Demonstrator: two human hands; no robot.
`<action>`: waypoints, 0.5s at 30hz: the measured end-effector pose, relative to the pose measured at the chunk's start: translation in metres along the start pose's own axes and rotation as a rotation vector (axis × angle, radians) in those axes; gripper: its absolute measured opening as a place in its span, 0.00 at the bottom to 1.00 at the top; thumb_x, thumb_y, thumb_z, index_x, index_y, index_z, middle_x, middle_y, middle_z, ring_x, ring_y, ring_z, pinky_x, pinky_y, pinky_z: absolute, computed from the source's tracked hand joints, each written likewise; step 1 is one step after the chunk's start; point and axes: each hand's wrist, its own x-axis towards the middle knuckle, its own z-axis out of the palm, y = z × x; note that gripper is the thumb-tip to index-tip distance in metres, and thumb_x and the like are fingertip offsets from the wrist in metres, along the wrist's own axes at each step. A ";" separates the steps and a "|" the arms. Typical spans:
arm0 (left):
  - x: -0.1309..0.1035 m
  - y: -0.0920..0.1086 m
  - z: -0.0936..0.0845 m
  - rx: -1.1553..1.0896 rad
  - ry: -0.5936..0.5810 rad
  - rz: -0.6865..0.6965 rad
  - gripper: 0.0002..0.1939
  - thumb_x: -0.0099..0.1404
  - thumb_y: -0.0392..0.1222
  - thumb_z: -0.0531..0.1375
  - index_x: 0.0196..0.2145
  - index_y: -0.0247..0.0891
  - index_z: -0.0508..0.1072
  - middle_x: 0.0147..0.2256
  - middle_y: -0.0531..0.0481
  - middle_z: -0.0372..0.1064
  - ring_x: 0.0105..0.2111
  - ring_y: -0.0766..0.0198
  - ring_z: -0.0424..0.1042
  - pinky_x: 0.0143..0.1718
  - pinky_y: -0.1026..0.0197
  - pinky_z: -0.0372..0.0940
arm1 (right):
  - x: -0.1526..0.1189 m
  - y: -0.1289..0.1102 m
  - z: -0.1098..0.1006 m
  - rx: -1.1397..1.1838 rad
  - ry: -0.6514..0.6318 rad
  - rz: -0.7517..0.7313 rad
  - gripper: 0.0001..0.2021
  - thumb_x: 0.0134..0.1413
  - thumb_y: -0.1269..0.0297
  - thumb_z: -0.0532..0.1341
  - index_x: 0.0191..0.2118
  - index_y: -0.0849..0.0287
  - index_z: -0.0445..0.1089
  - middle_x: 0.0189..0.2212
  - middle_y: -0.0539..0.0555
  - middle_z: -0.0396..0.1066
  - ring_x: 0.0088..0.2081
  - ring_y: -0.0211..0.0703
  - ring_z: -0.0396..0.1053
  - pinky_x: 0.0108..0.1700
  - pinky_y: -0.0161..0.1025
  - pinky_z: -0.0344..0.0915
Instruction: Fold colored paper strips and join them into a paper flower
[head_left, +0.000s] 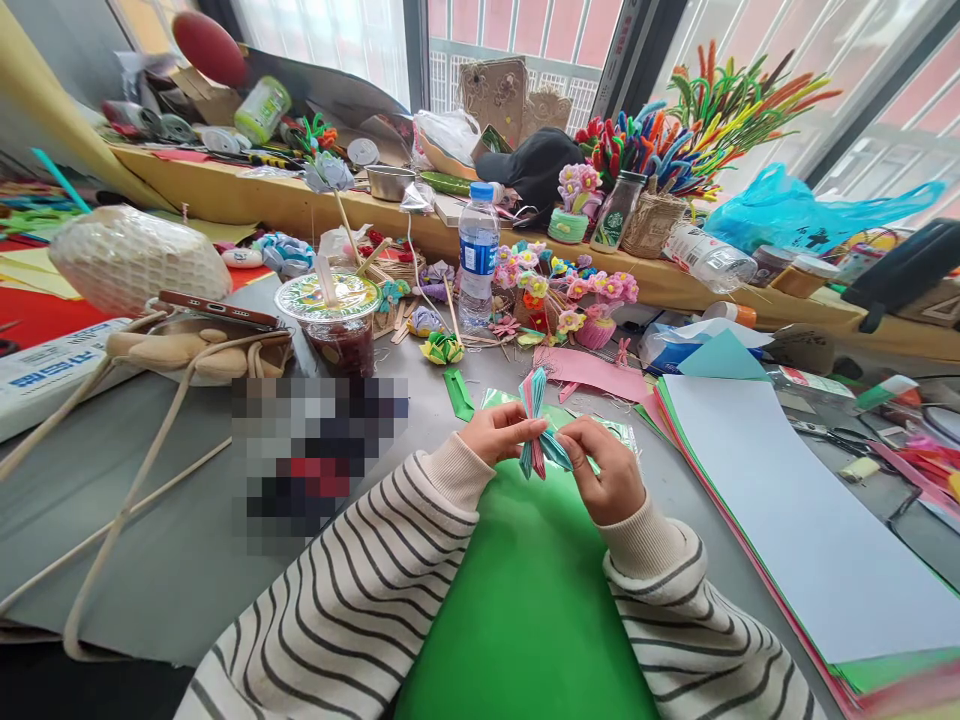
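Observation:
Between my two hands is a folded paper flower (534,405) with pleated pink and light blue parts. My left hand (499,433) pinches it near its middle with thumb and finger. On the other side, my right hand (606,470) has thumb and fingers closed on its light blue right end. Part of the paper is hidden behind my fingertips. Below my hands spreads a shiny green sheet (525,600). A green folded paper strip (457,395) lies just beyond my left hand, and a pink paper piece (592,372) lies beyond my right.
Stacked coloured paper sheets (795,500) lie at right, near scissors (840,436). A water bottle (478,260) and lidded drink cup (334,320) stand behind. At left are a corded bag (195,350) and phone (217,311). Pipe-cleaner flowers (562,290) fill the back.

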 end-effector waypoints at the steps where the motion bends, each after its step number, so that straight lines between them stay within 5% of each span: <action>1: 0.001 -0.001 0.000 -0.021 0.008 -0.010 0.20 0.38 0.48 0.67 0.26 0.32 0.68 0.19 0.55 0.65 0.19 0.71 0.66 0.20 0.68 0.59 | 0.000 0.001 0.001 0.039 -0.012 0.054 0.09 0.54 0.66 0.48 0.25 0.59 0.60 0.20 0.50 0.58 0.23 0.37 0.58 0.26 0.36 0.58; 5: 0.005 -0.007 -0.002 -0.081 0.041 -0.039 0.18 0.39 0.48 0.66 0.23 0.32 0.67 0.19 0.55 0.64 0.19 0.72 0.65 0.20 0.69 0.60 | -0.001 0.004 0.006 0.291 -0.074 0.253 0.11 0.54 0.60 0.48 0.26 0.59 0.60 0.18 0.47 0.58 0.19 0.34 0.59 0.24 0.35 0.59; 15: 0.006 -0.010 -0.004 -0.066 0.066 -0.052 0.18 0.40 0.48 0.66 0.24 0.32 0.67 0.20 0.54 0.66 0.20 0.72 0.66 0.21 0.69 0.61 | 0.002 0.008 0.008 0.587 -0.114 0.481 0.17 0.47 0.50 0.53 0.22 0.59 0.61 0.16 0.47 0.59 0.18 0.33 0.59 0.22 0.34 0.59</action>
